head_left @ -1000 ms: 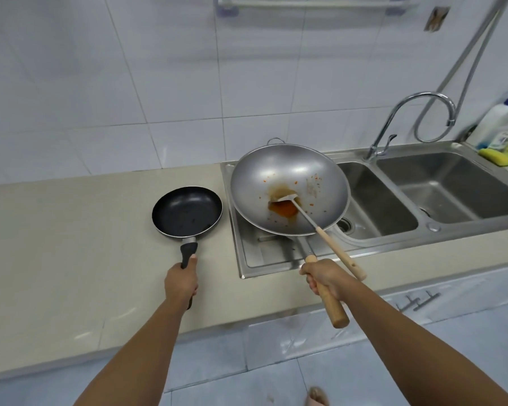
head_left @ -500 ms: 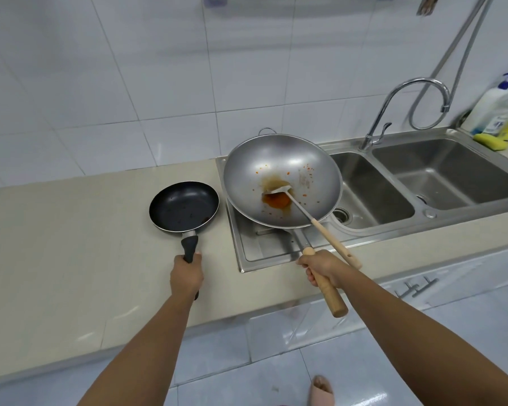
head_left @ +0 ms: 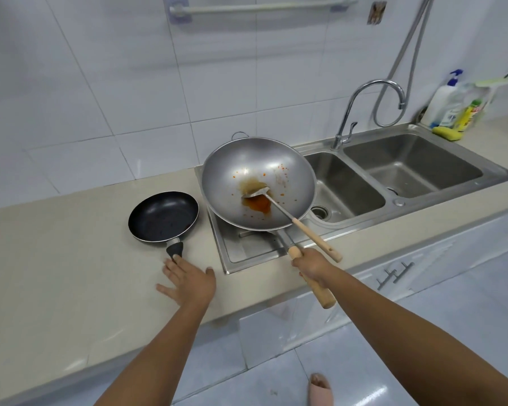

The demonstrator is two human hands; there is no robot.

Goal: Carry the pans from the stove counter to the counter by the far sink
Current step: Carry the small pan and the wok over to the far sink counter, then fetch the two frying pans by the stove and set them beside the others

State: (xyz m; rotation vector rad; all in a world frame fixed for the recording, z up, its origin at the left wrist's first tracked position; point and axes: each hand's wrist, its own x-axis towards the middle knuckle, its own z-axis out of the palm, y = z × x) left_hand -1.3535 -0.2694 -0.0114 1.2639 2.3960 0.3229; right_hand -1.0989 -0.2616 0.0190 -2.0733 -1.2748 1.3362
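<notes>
A small black frying pan [head_left: 163, 215] rests on the beige counter [head_left: 71, 259], left of the sink unit. My left hand [head_left: 189, 281] hovers flat over the pan's black handle with fingers spread, gripping nothing. A large steel wok [head_left: 257, 183] with orange sauce and a metal spatula [head_left: 294, 222] inside sits over the sink's draining board. My right hand [head_left: 311, 266] is closed around the wok's wooden handle.
A steel double sink [head_left: 408, 168] with a curved tap [head_left: 361, 112] lies to the right. Soap bottles [head_left: 449, 104] and a yellow sponge [head_left: 449, 133] stand at the far right corner. A white tiled wall backs the counter; cabinet doors with handles [head_left: 393, 275] are below.
My left hand has let go of the frying pan's handle and opened flat above it. The right hand still holds the wok's handle over the draining board.
</notes>
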